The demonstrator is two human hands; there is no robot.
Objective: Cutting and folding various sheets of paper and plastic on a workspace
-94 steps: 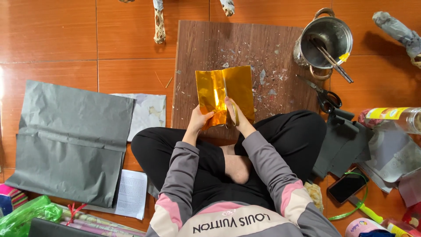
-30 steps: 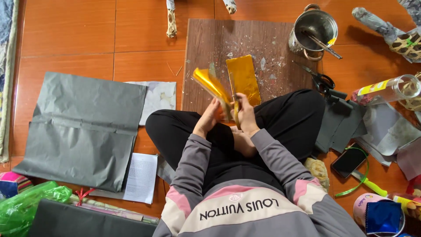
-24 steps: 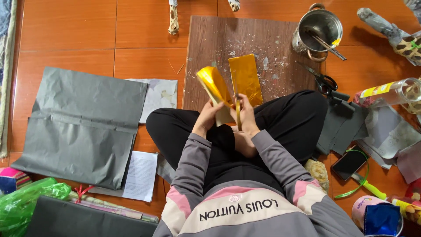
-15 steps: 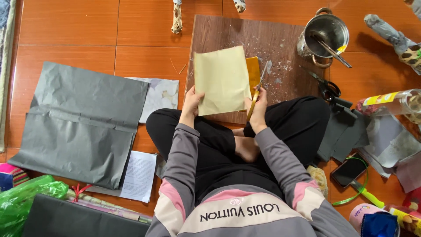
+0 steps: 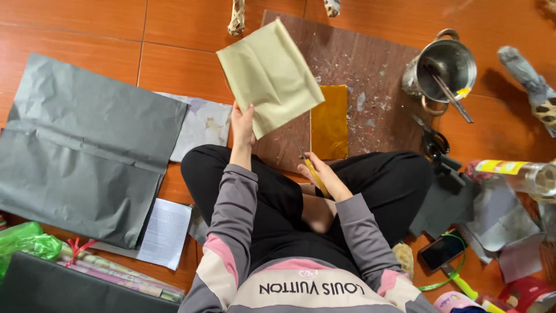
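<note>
I sit cross-legged on the floor in front of a brown wooden board [image 5: 370,69]. My left hand [image 5: 242,123] holds up a pale yellowish sheet of paper [image 5: 269,76] by its lower edge, its dull back side showing. My right hand [image 5: 318,171] grips a yellow-handled craft knife [image 5: 308,163], blade pointing toward the board, just above my knees. A gold foil piece [image 5: 329,122] lies flat on the board between the two hands.
A large grey paper sheet [image 5: 81,148] lies at left, a printed white sheet [image 5: 165,232] near it. A metal pot with tools [image 5: 443,69], black scissors [image 5: 431,139], a bottle [image 5: 521,174], a phone [image 5: 443,249] and paper scraps sit at right.
The gold sheet was cut in two. My left hand has lifted one piece up and leftward, back side showing; the other piece lies on the board. My right hand has drawn back with the knife.
</note>
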